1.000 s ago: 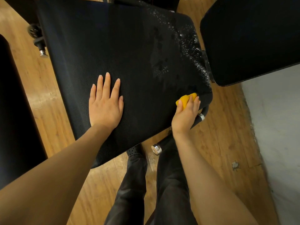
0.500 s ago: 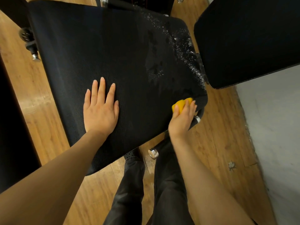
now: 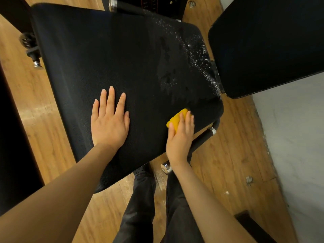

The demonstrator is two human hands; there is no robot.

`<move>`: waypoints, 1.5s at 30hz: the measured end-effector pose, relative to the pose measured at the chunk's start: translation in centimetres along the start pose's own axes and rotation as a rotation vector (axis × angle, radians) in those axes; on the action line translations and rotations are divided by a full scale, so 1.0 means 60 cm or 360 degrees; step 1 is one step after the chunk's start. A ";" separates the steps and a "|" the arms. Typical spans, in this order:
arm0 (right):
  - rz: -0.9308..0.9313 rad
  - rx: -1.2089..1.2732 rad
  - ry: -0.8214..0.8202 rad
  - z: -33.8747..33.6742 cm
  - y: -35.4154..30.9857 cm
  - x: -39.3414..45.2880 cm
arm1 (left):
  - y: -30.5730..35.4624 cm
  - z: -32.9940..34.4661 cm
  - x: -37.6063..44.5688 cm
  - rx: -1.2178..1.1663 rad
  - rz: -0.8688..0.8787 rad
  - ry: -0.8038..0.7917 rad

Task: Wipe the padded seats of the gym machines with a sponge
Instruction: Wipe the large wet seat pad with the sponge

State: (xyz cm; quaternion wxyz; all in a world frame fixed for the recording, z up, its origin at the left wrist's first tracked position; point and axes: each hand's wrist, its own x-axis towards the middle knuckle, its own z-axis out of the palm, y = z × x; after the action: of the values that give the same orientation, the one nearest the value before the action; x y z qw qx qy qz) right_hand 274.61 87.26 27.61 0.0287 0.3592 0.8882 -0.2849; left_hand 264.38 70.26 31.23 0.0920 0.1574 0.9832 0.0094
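Observation:
A wide black padded seat point(image 3: 112, 55) fills the middle of the view, with wet patches and white droplets along its right side. My left hand point(image 3: 109, 122) lies flat on the pad, fingers straight and spread. My right hand point(image 3: 180, 137) holds a yellow sponge point(image 3: 176, 118) against the pad near its front right corner, fingers laid over the sponge, thumb beside it. Part of the sponge is hidden under my fingers.
A second black pad point(image 3: 266, 42) stands to the right, close to the seat's edge. A black bar with chrome end caps point(image 3: 203, 139) runs under the seat's front right corner. Wooden floor point(image 3: 228, 155) lies below, a grey wall point(image 3: 298, 137) at right, another dark pad point(image 3: 12, 155) at far left.
My right hand has slid the sponge a little to the left, away from the seat's front right corner. My left hand stays flat in place.

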 end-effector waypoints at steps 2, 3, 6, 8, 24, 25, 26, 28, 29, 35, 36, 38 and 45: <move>-0.0051 -0.0004 -0.0108 -0.005 -0.002 0.002 | 0.001 -0.001 0.000 0.0003 0.0000 0.0000; -0.0057 -0.0023 -0.0133 -0.009 0.000 0.020 | 0.002 -0.001 0.000 0.0001 0.0001 0.0002; -0.0048 -0.0070 -0.0135 -0.020 -0.005 0.100 | 0.001 -0.002 0.000 -0.0010 0.0004 0.0013; -0.0046 -0.0069 -0.0126 -0.025 -0.017 0.150 | 0.001 -0.002 0.000 -0.0001 0.0002 0.0012; -0.0272 -0.0125 -0.0327 0.002 -0.027 -0.002 | 0.003 -0.004 0.001 -0.0006 -0.0004 -0.0002; -0.0307 -0.0149 -0.0332 0.000 -0.032 0.023 | 0.003 -0.003 0.000 0.0007 -0.0009 -0.0008; -0.0328 -0.0159 -0.0332 -0.001 -0.039 0.052 | 0.002 -0.002 0.000 0.0017 -0.0013 -0.0009; -0.0338 -0.0133 -0.0316 -0.003 -0.058 0.116 | 0.002 -0.002 0.000 0.0022 -0.0013 -0.0005; -0.0331 -0.0111 -0.0305 -0.003 -0.068 0.146 | 0.002 -0.002 0.000 0.0022 -0.0010 -0.0004; -0.0260 -0.0070 -0.0238 0.001 -0.094 0.181 | 0.002 -0.001 -0.001 0.0026 0.0000 -0.0002; -0.0267 -0.0054 -0.0243 0.001 -0.091 0.159 | 0.001 -0.002 0.000 0.0029 -0.0001 -0.0004; -0.0283 -0.0046 -0.0283 0.001 -0.079 0.098 | 0.001 -0.002 0.001 0.0035 -0.0005 -0.0010; -0.0289 -0.0127 -0.0429 0.005 -0.049 -0.039 | 0.001 -0.005 0.002 0.0046 -0.0012 -0.0041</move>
State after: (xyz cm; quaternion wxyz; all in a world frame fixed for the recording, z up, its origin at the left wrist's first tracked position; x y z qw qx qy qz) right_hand 274.37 83.98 29.39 0.1359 0.2347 0.9157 -0.2964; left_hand 264.24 70.36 31.48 0.1024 0.1550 0.9826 -0.0073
